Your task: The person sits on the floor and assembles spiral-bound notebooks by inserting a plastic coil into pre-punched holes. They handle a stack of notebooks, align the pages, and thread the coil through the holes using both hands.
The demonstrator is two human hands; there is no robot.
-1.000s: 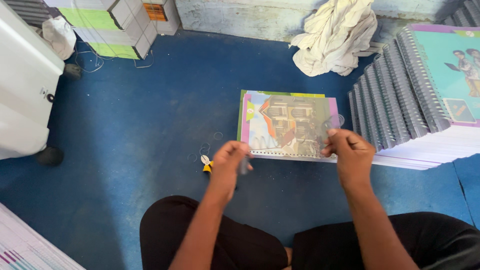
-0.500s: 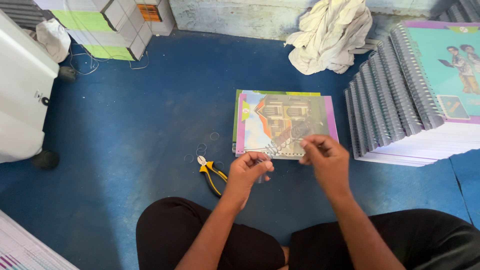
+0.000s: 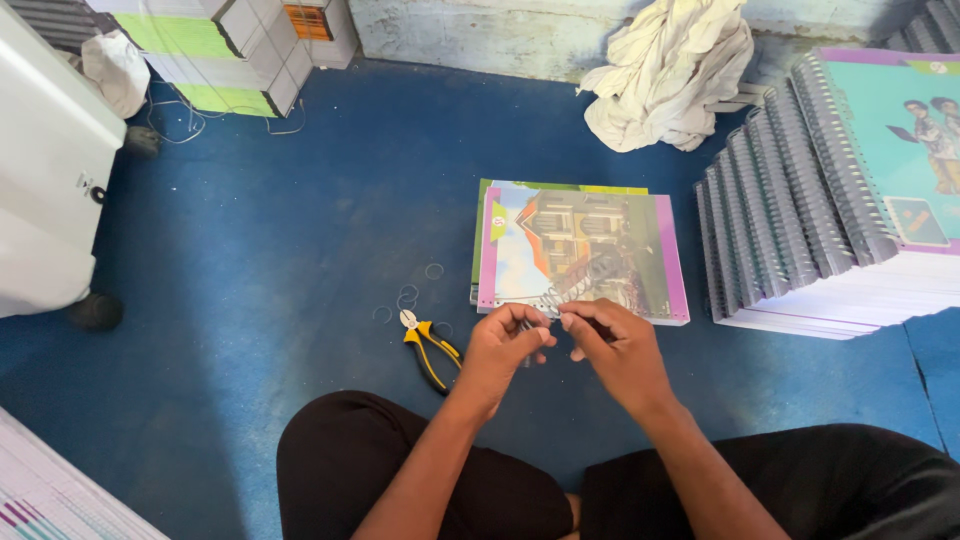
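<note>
**Both hands pinch a wire coil at the near edge of a picture-cover notebook**

The notebook (image 3: 580, 250) lies flat on the blue floor (image 3: 300, 230), a house picture on its cover and a purple border round it. At its near edge, the left hand (image 3: 505, 350) and the right hand (image 3: 615, 350) meet fingertip to fingertip, each pinching a thin metal spiral coil (image 3: 590, 280) that runs up across the cover. Left of the notebook, just beside the left hand, lie yellow-handled cutting pliers (image 3: 430, 345), with small loose wire rings (image 3: 408, 295) scattered near them. Right of the notebook stands a fanned stack of bound spiral notebooks (image 3: 800, 210). Beyond the notebook, a crumpled white cloth (image 3: 670, 70) rests against the wall
</note>
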